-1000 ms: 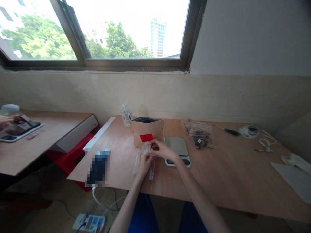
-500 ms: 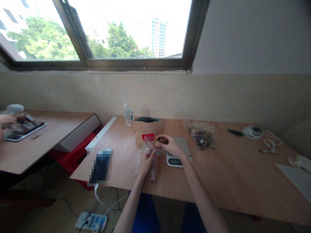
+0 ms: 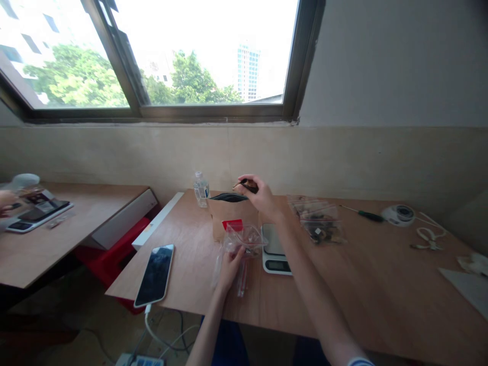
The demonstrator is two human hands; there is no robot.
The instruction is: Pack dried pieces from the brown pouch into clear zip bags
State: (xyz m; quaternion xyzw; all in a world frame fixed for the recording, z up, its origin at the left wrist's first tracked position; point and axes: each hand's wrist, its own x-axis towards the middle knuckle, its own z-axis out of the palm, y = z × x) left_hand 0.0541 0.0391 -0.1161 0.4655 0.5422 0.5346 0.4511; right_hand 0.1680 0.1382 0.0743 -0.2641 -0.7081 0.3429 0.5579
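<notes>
My left hand (image 3: 230, 265) is closed on a clear zip-lock bag (image 3: 249, 235), its open mouth pointing up and small contents low inside. More clear bags with red seal strips (image 3: 241, 287) lie beneath that hand. My right hand (image 3: 259, 195), raised at the right rim of a brown paper pouch (image 3: 229, 218), pinches a small dark brown piece (image 3: 249, 186) whose kind I cannot make out. The pouch stands upright with its dark-lined mouth open and a red label on its front. Partly behind my right forearm is a white kitchen scale (image 3: 276, 266).
Filled clear bags (image 3: 320, 223) lie right of the scale, then a screwdriver (image 3: 369, 216) and a white dome camera (image 3: 398, 215) with its cable. A water bottle (image 3: 201, 190) stands behind. A plugged-in phone (image 3: 155, 274) lies front left. Another person's hand (image 3: 5, 201) shows at the left table.
My right hand has lifted the dark brown piece from above the clear bag up to the paper pouch's mouth. My left hand keeps hold of the bag. The view has tilted slightly up.
</notes>
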